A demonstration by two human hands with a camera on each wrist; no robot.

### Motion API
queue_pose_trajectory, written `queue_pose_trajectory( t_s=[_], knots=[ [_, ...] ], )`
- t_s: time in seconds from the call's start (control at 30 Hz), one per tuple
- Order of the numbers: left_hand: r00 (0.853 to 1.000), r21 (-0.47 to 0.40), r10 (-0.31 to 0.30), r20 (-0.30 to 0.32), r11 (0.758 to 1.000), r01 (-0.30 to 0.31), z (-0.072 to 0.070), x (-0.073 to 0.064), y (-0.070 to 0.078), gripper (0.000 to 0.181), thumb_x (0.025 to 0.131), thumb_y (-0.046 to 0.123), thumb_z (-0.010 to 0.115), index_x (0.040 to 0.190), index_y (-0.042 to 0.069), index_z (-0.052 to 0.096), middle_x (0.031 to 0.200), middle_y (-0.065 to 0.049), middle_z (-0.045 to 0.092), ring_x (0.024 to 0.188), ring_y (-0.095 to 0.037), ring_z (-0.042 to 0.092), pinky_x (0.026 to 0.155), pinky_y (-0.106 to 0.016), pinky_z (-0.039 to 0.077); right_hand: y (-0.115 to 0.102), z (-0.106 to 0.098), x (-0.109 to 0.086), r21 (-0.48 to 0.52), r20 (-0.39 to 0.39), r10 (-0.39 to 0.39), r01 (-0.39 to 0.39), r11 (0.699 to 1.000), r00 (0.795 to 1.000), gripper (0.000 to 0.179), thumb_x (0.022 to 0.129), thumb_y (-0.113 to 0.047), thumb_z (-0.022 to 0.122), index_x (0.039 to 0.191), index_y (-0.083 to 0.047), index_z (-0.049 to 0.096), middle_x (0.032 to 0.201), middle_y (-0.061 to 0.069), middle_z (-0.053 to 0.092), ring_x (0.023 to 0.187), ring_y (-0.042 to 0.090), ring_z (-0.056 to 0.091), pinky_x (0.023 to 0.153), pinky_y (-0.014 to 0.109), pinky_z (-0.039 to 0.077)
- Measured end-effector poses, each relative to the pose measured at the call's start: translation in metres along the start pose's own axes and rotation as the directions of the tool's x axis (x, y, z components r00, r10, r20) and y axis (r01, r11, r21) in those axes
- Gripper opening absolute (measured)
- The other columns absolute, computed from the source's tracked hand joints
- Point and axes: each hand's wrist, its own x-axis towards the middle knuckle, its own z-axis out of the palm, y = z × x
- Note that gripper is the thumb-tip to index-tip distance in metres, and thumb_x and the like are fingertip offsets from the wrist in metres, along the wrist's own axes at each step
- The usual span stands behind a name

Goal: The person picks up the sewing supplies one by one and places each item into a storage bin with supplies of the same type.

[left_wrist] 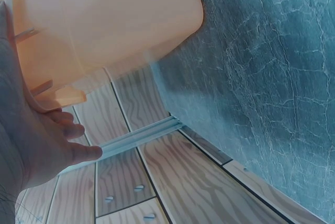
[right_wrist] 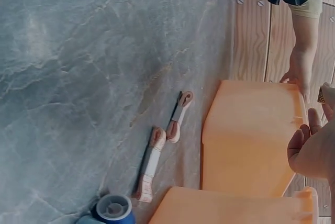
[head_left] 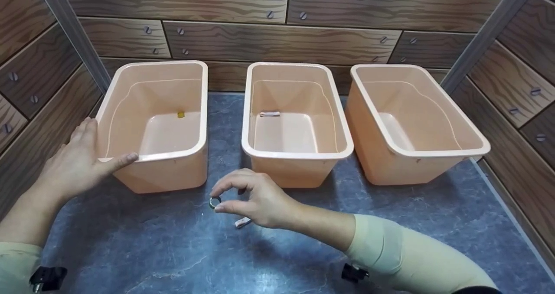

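Note:
My right hand (head_left: 264,200) is over the tabletop in front of the middle bin (head_left: 299,168). It pinches a small metallic ring (head_left: 212,202) between thumb and fingertips; the ring's knurled, brass-coloured edge (right_wrist: 321,96) shows in the right wrist view. Beneath that hand, partly hidden, lies a folded strap bundle (head_left: 243,222). The right wrist view shows two banded bundles on the table, a longer one (right_wrist: 150,166) and a shorter one (right_wrist: 179,116). At the near left corner of the left bin (head_left: 169,174), my left hand (head_left: 78,161) rests on the rim, thumb stretched along the front edge.
A small yellow piece (head_left: 181,114) lies inside the left bin, and a banded bundle (head_left: 269,113) inside the middle one. On the right stands a third peach bin (head_left: 399,168). A blue round object (right_wrist: 112,208) with a grey hollow is on the table. Wood-patterned walls (head_left: 282,42) enclose the back and sides.

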Motion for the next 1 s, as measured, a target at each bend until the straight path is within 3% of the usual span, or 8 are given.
queue_pose_trajectory(
  t_s=[1.0],
  knots=[
    [1.0,0.011,-0.004,0.018,1.0,0.004,-0.001,0.0,0.002,0.128,0.094,0.072,0.064,0.164,-0.011,-0.003,0.167,-0.042,0.001,0.138,-0.077,0.02,0.101,-0.09,0.021,-0.019,-0.016,0.017,0.048,-0.031,-0.048,0.049,0.998,0.998,0.02,0.094,-0.017,0.083,0.113,-0.011,0.08,0.119,-0.006,0.074,0.107,0.009,0.063,0.08,0.029,0.053]
  ],
)
